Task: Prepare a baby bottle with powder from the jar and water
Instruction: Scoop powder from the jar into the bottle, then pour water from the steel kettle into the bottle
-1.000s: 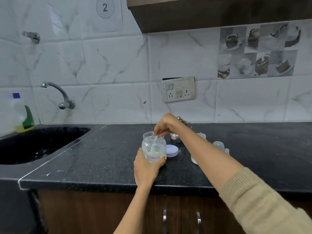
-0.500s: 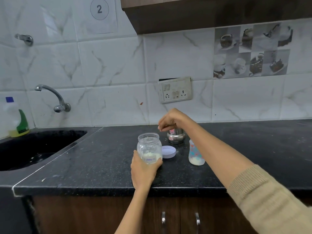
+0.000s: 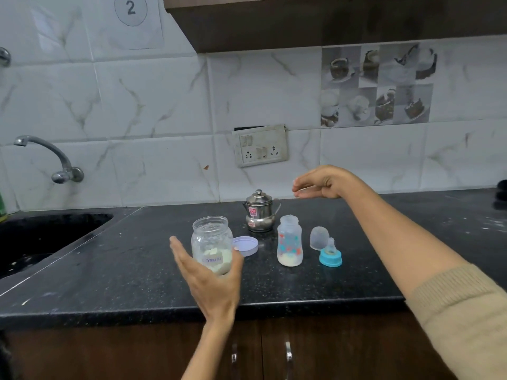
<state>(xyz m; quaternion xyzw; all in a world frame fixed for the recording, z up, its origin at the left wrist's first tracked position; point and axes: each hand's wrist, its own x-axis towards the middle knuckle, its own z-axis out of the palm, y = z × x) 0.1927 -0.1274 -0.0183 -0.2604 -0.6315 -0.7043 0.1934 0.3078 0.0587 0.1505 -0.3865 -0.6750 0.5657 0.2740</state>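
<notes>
On speckled counter [image 3: 142, 272]: glass jar [image 3: 211, 244], plastic bottle [image 3: 289, 240].

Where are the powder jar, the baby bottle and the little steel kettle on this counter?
powder jar [image 3: 210, 244]: head view, on its clear glass wall.
baby bottle [image 3: 289, 242]: head view, on its patterned body.
steel kettle [image 3: 258, 212]: head view, on its shiny belly.
</notes>
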